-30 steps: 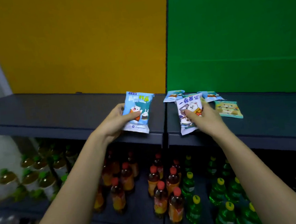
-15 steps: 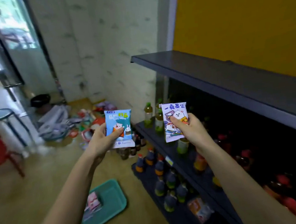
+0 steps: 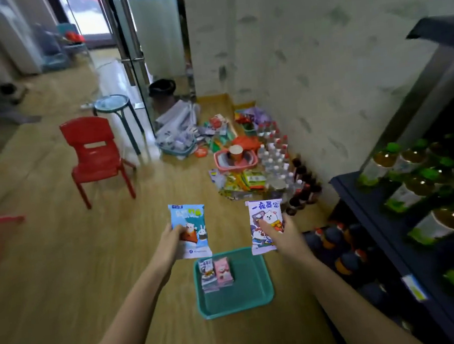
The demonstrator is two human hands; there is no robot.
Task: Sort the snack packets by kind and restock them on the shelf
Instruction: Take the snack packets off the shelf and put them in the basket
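Observation:
My left hand [image 3: 171, 240] grips a blue snack packet [image 3: 189, 229] with cartoon animals, held upright in front of me. My right hand [image 3: 281, 233] grips a white and purple snack packet [image 3: 264, 218] with a bear on it, also upright. Both hang above the wooden floor. Just below them a teal tray [image 3: 250, 295] lies on the floor with a small stack of packets, a pink packet [image 3: 223, 273] among them, in its far left corner. The shelf unit [image 3: 388, 227] stands at the right, its lower levels full of bottles.
A red plastic chair [image 3: 95, 155] and a round stool [image 3: 113, 104] stand to the left. Against the wall ahead lies a heap of snack packets, a pink basin [image 3: 236, 161] and several water bottles [image 3: 273, 155]. Dark bottles line the floor by the shelf.
My view has swung left from the shelf top to the floor. Both hands carried their packets away from the shelf and now hold them above the teal tray.

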